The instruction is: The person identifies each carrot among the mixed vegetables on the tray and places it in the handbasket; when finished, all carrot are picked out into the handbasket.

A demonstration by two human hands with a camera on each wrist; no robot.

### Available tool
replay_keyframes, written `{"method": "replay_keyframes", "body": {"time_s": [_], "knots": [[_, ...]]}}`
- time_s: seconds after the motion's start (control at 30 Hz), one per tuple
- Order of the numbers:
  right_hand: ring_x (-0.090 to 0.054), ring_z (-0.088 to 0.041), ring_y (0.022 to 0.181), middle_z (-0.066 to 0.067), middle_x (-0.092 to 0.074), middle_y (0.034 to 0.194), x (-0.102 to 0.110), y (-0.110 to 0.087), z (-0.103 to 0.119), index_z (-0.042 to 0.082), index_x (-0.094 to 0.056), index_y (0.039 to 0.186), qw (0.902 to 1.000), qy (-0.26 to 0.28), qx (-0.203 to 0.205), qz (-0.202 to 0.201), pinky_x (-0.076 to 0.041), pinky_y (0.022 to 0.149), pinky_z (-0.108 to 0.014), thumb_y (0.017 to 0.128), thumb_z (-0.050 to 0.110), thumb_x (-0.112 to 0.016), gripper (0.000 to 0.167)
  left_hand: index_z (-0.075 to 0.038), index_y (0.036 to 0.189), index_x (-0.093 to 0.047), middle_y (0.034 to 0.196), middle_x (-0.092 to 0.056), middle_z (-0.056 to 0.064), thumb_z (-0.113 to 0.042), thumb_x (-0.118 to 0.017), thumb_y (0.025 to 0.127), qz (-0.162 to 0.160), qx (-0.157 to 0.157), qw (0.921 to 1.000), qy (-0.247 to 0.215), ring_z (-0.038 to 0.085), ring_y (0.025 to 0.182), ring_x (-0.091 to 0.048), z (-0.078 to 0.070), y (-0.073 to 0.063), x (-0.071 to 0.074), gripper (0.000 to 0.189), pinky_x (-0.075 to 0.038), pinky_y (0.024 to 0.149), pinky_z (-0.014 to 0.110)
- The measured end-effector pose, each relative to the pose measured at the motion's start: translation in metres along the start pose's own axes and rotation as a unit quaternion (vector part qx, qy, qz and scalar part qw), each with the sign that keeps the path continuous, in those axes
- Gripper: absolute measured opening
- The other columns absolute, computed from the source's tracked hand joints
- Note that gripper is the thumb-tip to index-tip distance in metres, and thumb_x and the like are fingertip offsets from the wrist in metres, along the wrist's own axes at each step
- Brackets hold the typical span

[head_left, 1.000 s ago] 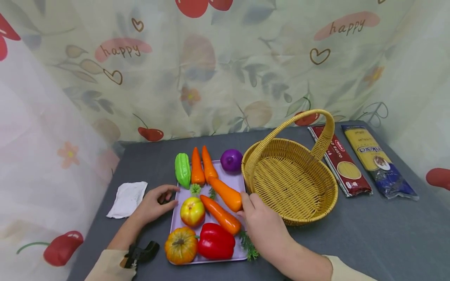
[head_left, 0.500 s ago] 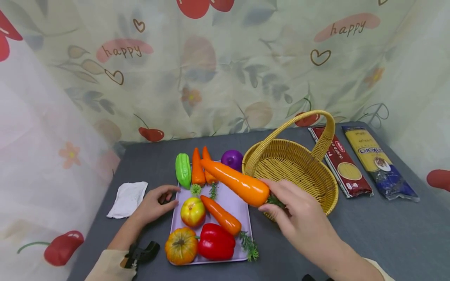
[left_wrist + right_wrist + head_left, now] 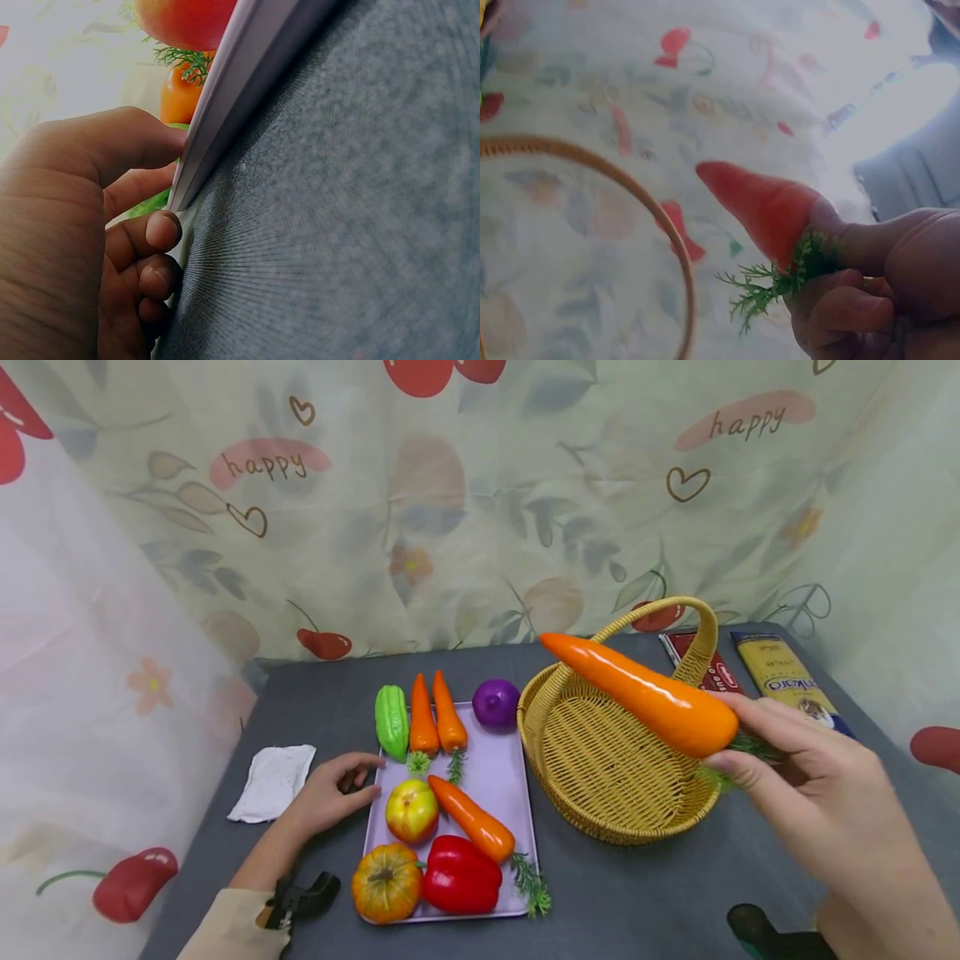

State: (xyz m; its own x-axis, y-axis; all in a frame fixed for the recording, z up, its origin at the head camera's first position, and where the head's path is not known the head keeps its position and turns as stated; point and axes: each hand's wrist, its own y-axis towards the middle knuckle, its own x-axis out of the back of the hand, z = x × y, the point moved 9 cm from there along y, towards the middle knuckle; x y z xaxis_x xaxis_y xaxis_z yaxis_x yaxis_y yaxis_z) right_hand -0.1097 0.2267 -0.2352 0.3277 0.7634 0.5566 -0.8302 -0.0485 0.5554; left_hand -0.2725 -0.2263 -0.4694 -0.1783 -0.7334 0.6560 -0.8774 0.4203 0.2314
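My right hand (image 3: pixel 813 785) pinches a large orange carrot (image 3: pixel 648 697) by its thick end, near the green leaves (image 3: pixel 769 289). The carrot is held up above the yellow wicker basket (image 3: pixel 543 777), its tip pointing to the far left. My left hand (image 3: pixel 333 793) lies at the left edge of the lilac tray (image 3: pixel 498 777), thumb and index fingertips right at the rim. In the left wrist view its other fingers curl loosely beside the tray. On the tray are a smaller carrot (image 3: pixel 472 818), a red bell pepper (image 3: pixel 461 875) and a yellow-red fruit (image 3: pixel 412 811).
A small pumpkin (image 3: pixel 387 883), a green vegetable (image 3: pixel 392 723), two carrots (image 3: pixel 422 718) and a purple onion-like ball (image 3: pixel 496 704) sit around the tray. Two packets lie right of the basket, one red (image 3: pixel 720 677), one yellow-blue (image 3: pixel 780 668). A white packet (image 3: pixel 272 783) lies at left.
My right hand has lifted the large carrot off the tray and carried it up and right, over the basket. My left hand has stayed at the tray's edge.
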Motion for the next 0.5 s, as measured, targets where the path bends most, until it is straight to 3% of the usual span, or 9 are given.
{"method": "replay_keyframes", "body": {"time_s": [0.03,0.13,0.27,0.4,0.5], "knots": [[-0.058,-0.006,0.09,0.005,-0.063,0.126,0.007,-0.001,-0.006,0.008,-0.065,0.137,1.0,0.001,-0.007,-0.005,-0.049,0.07,-0.009,0.085,-0.014,-0.074,0.057,-0.013,0.117,-0.07,0.083,-0.052,-0.001,-0.014,-0.079,0.089,0.001,0.002,1.0,0.003,0.013,0.067,-0.047,0.001,0.0,0.0,0.03,-0.038,0.061,0.027],[-0.053,-0.005,0.069,0.003,-0.061,0.122,0.026,-0.003,-0.021,0.004,-0.063,0.138,0.9997,0.004,-0.018,-0.016,-0.042,0.054,-0.013,0.088,-0.016,-0.069,0.054,-0.014,0.118,-0.07,0.083,-0.051,-0.002,-0.015,-0.079,0.089,0.006,0.01,0.9999,0.005,0.014,0.068,-0.047,0.003,0.0,-0.001,0.031,-0.038,0.062,0.028],[-0.033,-0.007,0.042,0.007,-0.058,0.116,0.046,-0.007,-0.045,0.007,-0.061,0.141,0.999,0.028,-0.032,-0.017,-0.027,0.04,-0.026,0.096,-0.014,-0.059,0.049,-0.015,0.118,-0.07,0.083,-0.052,-0.001,-0.016,-0.08,0.089,0.009,0.017,0.9998,0.005,0.014,0.068,-0.047,0.004,0.001,-0.002,0.031,-0.038,0.062,0.028],[-0.03,-0.009,0.039,0.015,-0.06,0.115,0.056,-0.008,-0.067,0.022,-0.06,0.142,0.9981,0.048,-0.038,-0.003,-0.022,0.037,-0.028,0.101,-0.01,-0.054,0.052,-0.014,0.118,-0.07,0.083,-0.052,-0.001,-0.015,-0.08,0.088,0.007,0.018,0.9998,0.005,0.015,0.067,-0.047,0.003,0.001,-0.001,0.031,-0.038,0.061,0.028],[-0.03,-0.014,0.038,0.02,-0.061,0.105,0.055,-0.002,-0.086,0.017,-0.057,0.145,0.9969,0.013,-0.074,0.026,-0.023,0.037,-0.03,0.103,-0.002,-0.055,0.046,-0.014,0.117,-0.07,0.083,-0.052,-0.001,-0.014,-0.08,0.088,0.005,0.02,0.9998,0.008,0.014,0.066,-0.047,0.004,0.001,0.0,0.031,-0.038,0.061,0.028]]}}
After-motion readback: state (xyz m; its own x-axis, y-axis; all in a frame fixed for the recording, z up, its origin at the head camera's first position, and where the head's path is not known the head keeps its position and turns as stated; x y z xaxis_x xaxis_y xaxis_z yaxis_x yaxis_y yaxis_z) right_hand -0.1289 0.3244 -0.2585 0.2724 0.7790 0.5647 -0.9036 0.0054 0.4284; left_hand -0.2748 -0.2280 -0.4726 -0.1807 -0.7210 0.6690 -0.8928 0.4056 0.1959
